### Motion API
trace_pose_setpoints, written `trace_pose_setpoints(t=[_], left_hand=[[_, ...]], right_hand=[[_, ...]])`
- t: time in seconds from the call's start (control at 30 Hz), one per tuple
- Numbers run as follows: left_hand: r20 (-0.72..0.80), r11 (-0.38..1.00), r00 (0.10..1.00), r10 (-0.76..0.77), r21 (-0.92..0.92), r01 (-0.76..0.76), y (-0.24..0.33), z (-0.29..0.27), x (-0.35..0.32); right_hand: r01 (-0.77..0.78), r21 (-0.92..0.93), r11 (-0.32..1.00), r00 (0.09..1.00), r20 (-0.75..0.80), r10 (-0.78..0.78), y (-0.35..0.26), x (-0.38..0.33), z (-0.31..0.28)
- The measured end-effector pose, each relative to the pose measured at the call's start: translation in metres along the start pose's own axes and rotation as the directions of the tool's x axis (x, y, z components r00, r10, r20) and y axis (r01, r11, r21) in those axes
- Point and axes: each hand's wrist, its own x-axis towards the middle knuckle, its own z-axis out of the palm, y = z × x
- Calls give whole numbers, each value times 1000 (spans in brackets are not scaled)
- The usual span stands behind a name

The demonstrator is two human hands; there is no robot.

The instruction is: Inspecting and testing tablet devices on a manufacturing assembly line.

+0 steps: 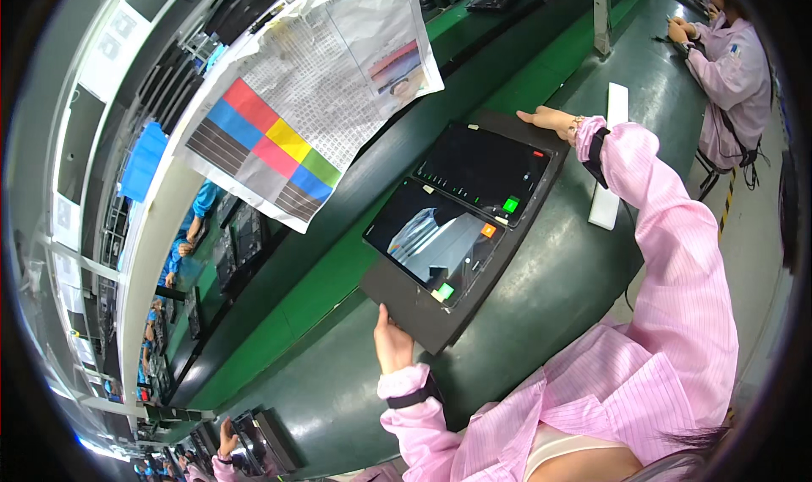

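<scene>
A flat black foam tray (406,303) lies slantwise over the green bench, carrying two tablet-like screens side by side. The nearer screen (402,220) shows a pale picture and has orange and green stickers. On the farther screen (486,156) the display is mostly dark, with red and green stickers. My left hand (394,344) grips the tray's near-left end, some fingers hidden by the edge. At the far-right end, my right hand (551,122) holds the tray with a finger stretched along its edge; its other fingers are partly hidden.
A printed sheet with colour blocks (288,135) hangs ahead on the left. The green bench (541,287) carries a long white bar (611,161) right of the tray. A co-worker in pink (732,76) sits at far right. Another person's hand (227,438) is by trays at lower left.
</scene>
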Motion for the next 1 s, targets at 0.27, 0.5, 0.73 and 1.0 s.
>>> trace_pose_setpoints(t=[0.27,0.5,0.73,1.0], left_hand=[[-58,942,952,301,178,-286,10,-13,15],[-154,919,947,281,327,-220,17,-67,-51],[-116,669,886,450,701,-248,-18,-71,-77],[159,195,723,672,904,-380,-20,-39,-96]], right_hand=[[64,208,976,990,109,-88,-11,-40,4],[33,71,997,924,378,-58,50,-115,23],[422,-725,544,871,157,-466,95,-135,0],[-121,-769,627,824,-430,-369,171,-169,-44]])
